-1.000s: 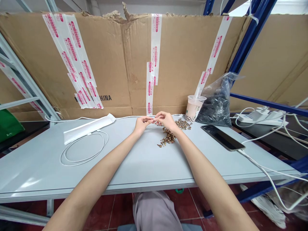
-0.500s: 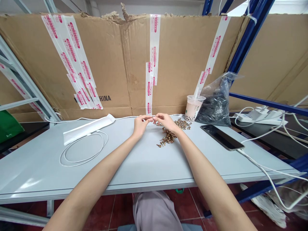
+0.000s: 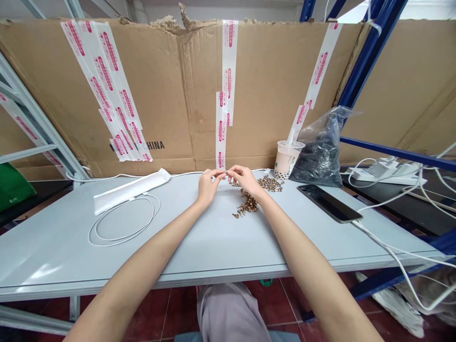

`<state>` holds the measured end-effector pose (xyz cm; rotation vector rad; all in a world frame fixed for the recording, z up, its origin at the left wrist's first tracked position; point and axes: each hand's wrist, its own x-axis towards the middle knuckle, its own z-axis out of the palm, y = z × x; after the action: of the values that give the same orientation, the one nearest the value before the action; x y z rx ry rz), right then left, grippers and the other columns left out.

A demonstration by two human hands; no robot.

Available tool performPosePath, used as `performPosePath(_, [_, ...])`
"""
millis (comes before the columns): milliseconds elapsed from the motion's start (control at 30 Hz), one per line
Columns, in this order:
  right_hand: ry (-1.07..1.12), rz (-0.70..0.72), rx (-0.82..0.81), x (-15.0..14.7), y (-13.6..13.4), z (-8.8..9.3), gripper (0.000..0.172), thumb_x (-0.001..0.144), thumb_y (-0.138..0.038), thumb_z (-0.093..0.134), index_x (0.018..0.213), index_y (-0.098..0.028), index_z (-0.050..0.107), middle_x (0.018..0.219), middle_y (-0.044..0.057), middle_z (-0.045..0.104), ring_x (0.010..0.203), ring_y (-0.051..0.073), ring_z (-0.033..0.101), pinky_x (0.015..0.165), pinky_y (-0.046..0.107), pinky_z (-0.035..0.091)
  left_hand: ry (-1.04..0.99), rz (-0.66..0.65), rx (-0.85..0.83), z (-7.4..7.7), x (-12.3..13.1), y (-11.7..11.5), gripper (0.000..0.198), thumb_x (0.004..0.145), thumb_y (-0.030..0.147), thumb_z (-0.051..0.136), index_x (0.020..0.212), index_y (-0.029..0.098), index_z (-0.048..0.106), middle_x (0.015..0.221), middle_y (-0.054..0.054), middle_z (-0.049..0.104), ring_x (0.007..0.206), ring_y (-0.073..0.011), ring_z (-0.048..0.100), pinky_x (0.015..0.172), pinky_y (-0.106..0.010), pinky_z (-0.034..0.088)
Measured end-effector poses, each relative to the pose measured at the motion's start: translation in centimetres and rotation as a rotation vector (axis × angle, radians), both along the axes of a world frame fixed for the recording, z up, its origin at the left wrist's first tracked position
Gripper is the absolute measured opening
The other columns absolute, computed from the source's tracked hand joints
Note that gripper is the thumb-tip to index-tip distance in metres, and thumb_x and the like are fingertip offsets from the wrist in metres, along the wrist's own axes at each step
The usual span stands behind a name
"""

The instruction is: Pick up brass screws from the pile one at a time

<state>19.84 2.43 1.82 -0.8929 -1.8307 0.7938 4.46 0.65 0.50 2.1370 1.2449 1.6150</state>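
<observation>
My left hand (image 3: 209,184) and my right hand (image 3: 244,177) meet at their fingertips near the back of the grey table (image 3: 213,242). The fingers of both are pinched together. Whatever sits between them is too small to make out. Under and beside my right hand lies a loose pile of small brass-coloured screw-like pieces (image 3: 249,204). More of these small metal pieces (image 3: 270,184) spread out behind my right wrist, and my hand and forearm hide part of them.
A milk tea cup (image 3: 286,161) with a straw stands at the back right, by a clear bag (image 3: 318,156) of dark stuff. A phone (image 3: 329,203) with a cable lies at right. At left are a white paper tray (image 3: 131,191) and a coiled white cable (image 3: 124,240). Cardboard (image 3: 160,95) walls the back.
Both hands stay in the same place with fingertips together. Only the fingers have shifted slightly.
</observation>
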Motion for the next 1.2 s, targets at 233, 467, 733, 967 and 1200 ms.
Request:
performPosePath(233, [0.010,0.057,-0.017,-0.5,-0.7,-0.2,0.037,0.081,-0.050,0.044,0.064,-0.017,0.045,0.057,-0.001,0.051,0.050,0.008,0.045,0.054,0.021,0.038,0.117,0.022,0.048,-0.1,-0.2,0.0,0.018,0.081,0.029,0.055,0.088,0.021,0.068,0.078,-0.003,0.067,0.075,-0.0173,0.051,0.073,-0.029,0.038])
performPosePath(467, [-0.123,0.030,0.011,-0.3,-0.6,-0.4,0.048,0.086,-0.054,0.027,0.060,-0.016,0.042,0.050,-0.002,0.039,0.047,0.008,0.036,0.048,0.021,0.031,0.161,0.015,0.076,-0.3,-0.2,0.1,0.019,0.081,0.030,0.054,0.089,0.021,0.068,0.078,-0.004,0.066,0.077,-0.0181,0.051,0.076,-0.030,0.038])
performPosePath(733, [-0.115,0.121,-0.017,0.2,-1.0,0.4,0.040,0.082,-0.052,0.039,0.065,-0.017,0.043,0.055,-0.003,0.039,0.049,0.008,0.034,0.048,0.021,0.029,0.147,0.015,0.087,-0.3,-0.4,0.2,0.019,0.081,0.030,0.053,0.089,0.021,0.068,0.077,-0.003,0.066,0.076,-0.0179,0.051,0.074,-0.029,0.038])
performPosePath(967, [-0.094,0.146,-0.117,0.4,-1.1,0.3,0.049,0.082,-0.059,0.033,0.055,-0.019,0.029,0.052,-0.004,0.024,0.046,0.008,0.022,0.046,0.023,0.022,0.233,-0.067,0.093,-0.2,-0.3,0.0,0.018,0.081,0.029,0.054,0.091,0.022,0.067,0.081,-0.004,0.067,0.080,-0.0186,0.050,0.076,-0.030,0.038])
performPosePath(1200, [-0.129,0.175,-0.094,1.1,-1.2,0.9,0.040,0.081,-0.055,0.040,0.068,-0.017,0.044,0.056,-0.004,0.036,0.049,0.008,0.031,0.047,0.021,0.026,0.202,-0.024,0.114,-0.2,-0.2,0.0,0.018,0.081,0.029,0.054,0.090,0.022,0.068,0.078,-0.003,0.066,0.077,-0.0182,0.050,0.073,-0.029,0.038])
